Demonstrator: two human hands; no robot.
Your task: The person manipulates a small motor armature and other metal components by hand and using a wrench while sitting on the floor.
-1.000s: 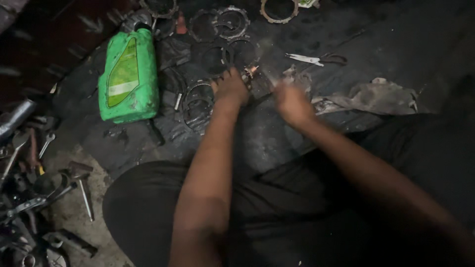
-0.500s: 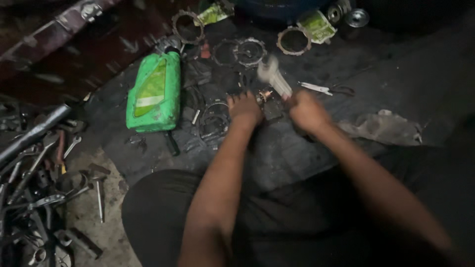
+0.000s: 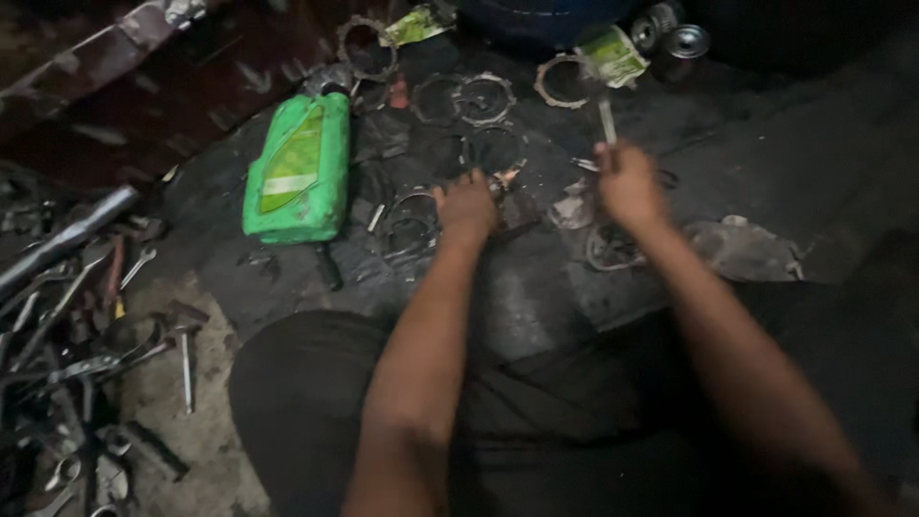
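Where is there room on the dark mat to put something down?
A bare patch lies on the dark mat between the two forearms, just before the knees. Around the left hand and green bottle, metal rings crowd the mat.

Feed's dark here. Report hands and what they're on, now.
Left hand pressed down on a small part among metal rings. Right hand gripping a raised metal tool. Green oil bottle lying left, clear of both.
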